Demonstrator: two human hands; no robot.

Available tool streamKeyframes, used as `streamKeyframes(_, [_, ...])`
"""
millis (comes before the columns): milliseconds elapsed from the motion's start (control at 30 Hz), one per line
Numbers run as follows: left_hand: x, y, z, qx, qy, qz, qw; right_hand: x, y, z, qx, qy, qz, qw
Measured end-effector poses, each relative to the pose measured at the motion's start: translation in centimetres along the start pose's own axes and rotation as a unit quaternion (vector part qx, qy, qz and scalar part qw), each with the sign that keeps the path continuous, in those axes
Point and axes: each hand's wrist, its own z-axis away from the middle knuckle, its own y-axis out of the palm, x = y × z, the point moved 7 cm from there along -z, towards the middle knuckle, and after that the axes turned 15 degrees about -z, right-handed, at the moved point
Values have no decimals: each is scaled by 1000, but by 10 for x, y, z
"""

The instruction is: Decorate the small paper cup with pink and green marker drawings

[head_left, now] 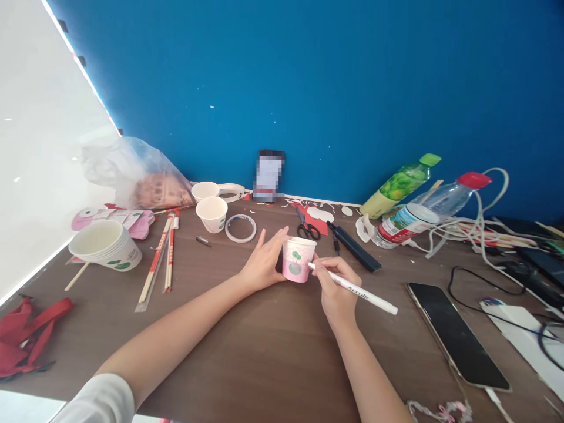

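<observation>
A small paper cup (299, 259), white above and pink below with a green plant print, stands upright on the table in front of me. My left hand (264, 262) holds it from the left, thumb low at its side and fingers up by the rim. In my right hand (338, 288) is a white acrylic marker (370, 298), pinched between thumb and fingers. Its tip meets the right side of the cup wall, where the pink band is. Behind the cup lie black-handled scissors (308, 230) and a scrap of red paper (318, 221).
White paper cups (212, 212), a roll of tape (240, 228), chopsticks (156, 258) and a cup stack (103, 244) are on the left. To the right lie a black box cutter (355, 247), two bottles (403, 223), cables and a phone (457, 335). Another phone (268, 176) leans on the blue wall.
</observation>
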Motion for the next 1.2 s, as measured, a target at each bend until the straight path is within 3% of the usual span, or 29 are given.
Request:
streamKeyframes(633, [0,2,1,4,1,-5,1000,-4,-3,-1,-10,0,-3,1000])
streamKeyframes(900, [0,6,2,3,8,-17,1000,-7,-14,-6,-78,-3,-49,996])
streamKeyframes(1200, [0,5,2,3,10,-14,1000,-10,-15,-4,-87,10,-53,995])
